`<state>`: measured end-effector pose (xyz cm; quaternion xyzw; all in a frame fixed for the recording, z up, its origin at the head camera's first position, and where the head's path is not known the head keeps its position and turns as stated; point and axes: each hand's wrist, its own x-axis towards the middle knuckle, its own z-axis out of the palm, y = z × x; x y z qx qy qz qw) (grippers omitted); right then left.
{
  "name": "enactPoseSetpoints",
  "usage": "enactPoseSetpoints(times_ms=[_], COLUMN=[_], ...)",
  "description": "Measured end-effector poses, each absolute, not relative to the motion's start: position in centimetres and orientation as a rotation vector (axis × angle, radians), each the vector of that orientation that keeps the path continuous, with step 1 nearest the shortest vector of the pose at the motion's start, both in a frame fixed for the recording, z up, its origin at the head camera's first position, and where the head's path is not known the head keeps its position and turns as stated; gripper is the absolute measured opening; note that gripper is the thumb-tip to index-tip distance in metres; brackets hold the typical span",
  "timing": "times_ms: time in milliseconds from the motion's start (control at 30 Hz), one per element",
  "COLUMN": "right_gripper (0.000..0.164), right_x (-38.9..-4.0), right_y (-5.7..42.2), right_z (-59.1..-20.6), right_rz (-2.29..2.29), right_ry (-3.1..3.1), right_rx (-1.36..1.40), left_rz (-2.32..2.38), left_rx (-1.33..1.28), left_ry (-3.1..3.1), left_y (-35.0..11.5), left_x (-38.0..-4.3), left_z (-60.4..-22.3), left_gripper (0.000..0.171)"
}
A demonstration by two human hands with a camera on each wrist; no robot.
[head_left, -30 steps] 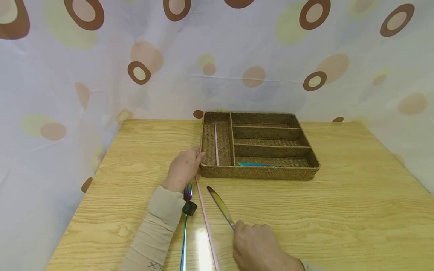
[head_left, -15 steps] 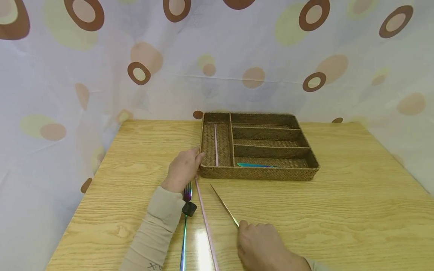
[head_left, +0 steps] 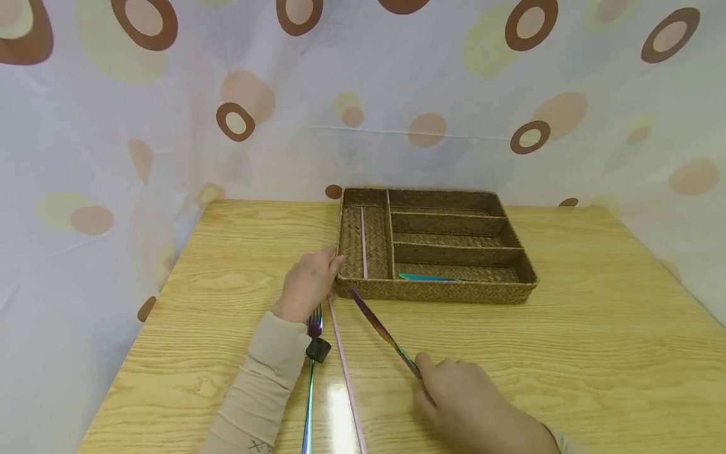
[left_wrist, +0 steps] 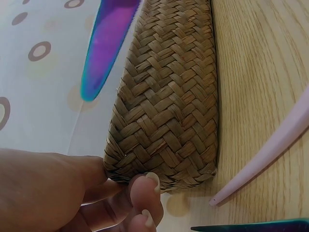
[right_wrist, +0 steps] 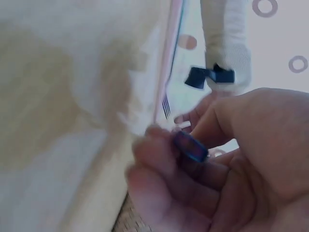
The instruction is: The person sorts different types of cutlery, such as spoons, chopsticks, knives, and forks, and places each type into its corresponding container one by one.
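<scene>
My left hand (head_left: pixel 309 284) grips the near left corner of a brown woven cutlery tray (head_left: pixel 437 291), thumb on one side and fingertips on the other in the left wrist view. In my right hand (head_left: pixel 467 397) is an iridescent table knife (head_left: pixel 377 321), held by its handle; its tip points up-left toward the tray's front wall. The left wrist view shows its purple blade (left_wrist: pixel 108 46) beside the wall. Inside the tray, a pink chopstick (head_left: pixel 363 243) lies in the left compartment and a blue-green knife (head_left: pixel 428 277) in the nearest right-hand one.
A fork (head_left: pixel 309 391) lies on the wooden table (head_left: pixel 567 366), partly under my left wrist and its black camera (head_left: pixel 318 350). Another pink chopstick (head_left: pixel 346 372) lies to the fork's right. Behind the tray hangs a patterned cloth (head_left: pixel 363 157).
My right hand has moved right, and the knife has turned from edge-on to showing its blade, its tip now further forward at the tray's front wall. The left hand stays put.
</scene>
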<state>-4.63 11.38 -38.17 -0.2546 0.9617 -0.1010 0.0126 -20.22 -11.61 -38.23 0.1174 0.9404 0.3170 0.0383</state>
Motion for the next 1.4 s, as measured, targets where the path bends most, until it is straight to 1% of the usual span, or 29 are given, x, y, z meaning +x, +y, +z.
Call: enactPoseSetpoints(times_ms=[233,433,567,667,833,900,1000,1100,1200,1400], right_gripper=[0.011,0.02,0.023,0.026,0.027,0.024,0.016,0.012,0.018,0.025], right_x=[-5.8,-6.8,-7.9,-8.9,-10.5,-11.0,-11.7,-12.3,-12.8,-14.4], right_y=[13.0,14.5,15.4,16.3,18.0,18.5,19.2,19.8,20.4,21.5], right_z=[-37.5,-37.2,-36.9,-36.6,-35.8,-35.5,-35.2,-35.0,-35.1,-35.2], right_rz=[-0.513,-0.619,-0.649,-0.639,-0.579,-0.568,-0.565,-0.545,-0.541,-0.53], right_ry=[2.935,2.904,3.004,3.075,3.13,3.122,3.113,3.142,3.203,3.337], right_rx=[-0.913,-0.999,-1.097,-1.12,-1.056,-0.997,-0.897,-0.817,-0.782,-0.871], left_rz=[0.963,0.947,0.957,0.957,0.951,0.951,0.954,0.957,0.959,0.966], left_rx=[0.357,0.364,0.372,0.376,0.38,0.378,0.376,0.379,0.381,0.374], left_ry=[2.889,2.902,2.904,2.904,2.903,2.903,2.901,2.903,2.905,2.903], left_y=[-11.7,-11.7,-11.7,-11.6,-11.7,-11.7,-11.7,-11.7,-11.6,-11.6], left_x=[-20.3,-20.3,-20.3,-20.2,-20.3,-20.3,-20.3,-20.3,-20.3,-20.2], left_z=[-38.2,-38.2,-38.2,-38.2,-38.2,-38.3,-38.2,-38.2,-38.2,-38.1], left_gripper=[0.045,0.045,0.044,0.045,0.046,0.046,0.045,0.046,0.046,0.045])
